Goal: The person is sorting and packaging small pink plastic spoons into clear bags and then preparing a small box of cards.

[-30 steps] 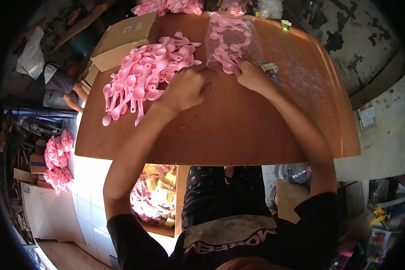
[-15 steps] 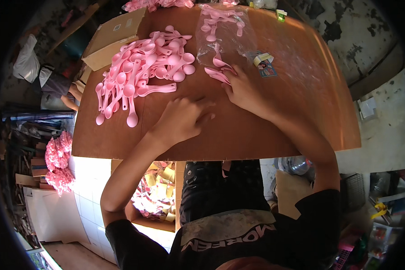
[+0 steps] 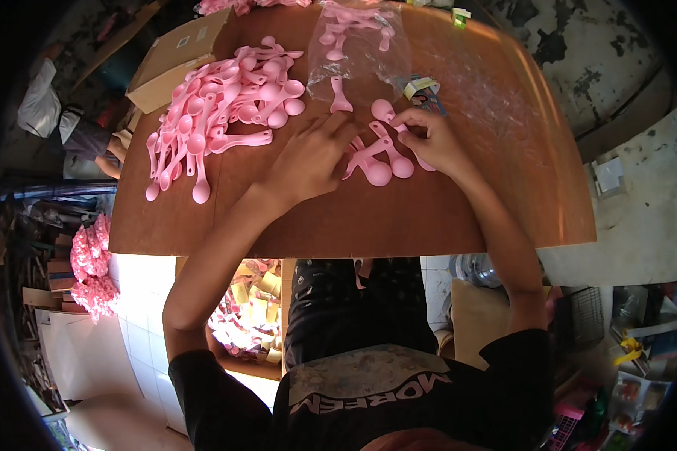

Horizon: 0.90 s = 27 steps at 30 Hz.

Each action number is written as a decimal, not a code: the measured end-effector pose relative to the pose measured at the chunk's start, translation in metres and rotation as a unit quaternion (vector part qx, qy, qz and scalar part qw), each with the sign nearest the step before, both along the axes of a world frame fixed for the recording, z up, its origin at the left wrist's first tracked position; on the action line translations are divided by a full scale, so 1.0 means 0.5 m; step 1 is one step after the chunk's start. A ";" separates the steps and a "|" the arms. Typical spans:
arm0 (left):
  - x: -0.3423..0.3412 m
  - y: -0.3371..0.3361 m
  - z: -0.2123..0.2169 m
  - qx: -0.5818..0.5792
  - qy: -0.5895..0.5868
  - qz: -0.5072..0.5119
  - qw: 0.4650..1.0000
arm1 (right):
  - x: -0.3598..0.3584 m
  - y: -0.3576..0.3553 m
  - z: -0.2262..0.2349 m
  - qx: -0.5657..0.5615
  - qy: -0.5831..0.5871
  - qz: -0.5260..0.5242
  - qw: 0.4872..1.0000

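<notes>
The pink spoons (image 3: 378, 174) bunched in my right hand (image 3: 430, 141) now lie spread on the table (image 3: 399, 225), easier to take singly; it pinches one. My left hand (image 3: 308, 159) curls beside them, grip hidden.

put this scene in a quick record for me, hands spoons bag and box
left hand: next to loose pink spoons, grip hidden
right hand: at a pink spoon, firmness of grip unclear
spoon pile: left of both hands, on brown table
clear bag: beyond the hands, pink spoons inside
cardboard box: at the pile's far left
</notes>
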<state>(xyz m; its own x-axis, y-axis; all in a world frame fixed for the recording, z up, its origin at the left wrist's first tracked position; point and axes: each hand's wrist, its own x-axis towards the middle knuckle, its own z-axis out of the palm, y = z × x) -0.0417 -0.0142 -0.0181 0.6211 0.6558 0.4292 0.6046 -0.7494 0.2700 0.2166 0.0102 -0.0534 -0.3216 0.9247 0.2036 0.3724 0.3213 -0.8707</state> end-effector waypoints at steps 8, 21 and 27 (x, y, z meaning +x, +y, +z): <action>0.021 -0.010 0.024 -0.048 0.103 -0.022 0.993 | 0.020 -0.014 0.038 -0.102 0.087 -0.065 0.989; -0.013 0.030 -0.007 -0.050 0.042 -0.051 0.997 | 0.021 -0.029 0.070 -0.171 0.141 -0.087 0.971; 0.004 0.064 0.009 -0.020 0.139 -0.131 0.981 | 0.042 -0.025 0.054 -0.168 0.164 -0.069 0.970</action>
<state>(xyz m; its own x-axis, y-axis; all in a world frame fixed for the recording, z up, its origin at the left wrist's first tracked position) -0.0397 0.0176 -0.0138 0.8601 0.4710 0.1961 0.4473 -0.8810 0.1540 0.2377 -0.0024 -0.0263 -0.1592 0.9862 -0.0456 0.0776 -0.0336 -0.9964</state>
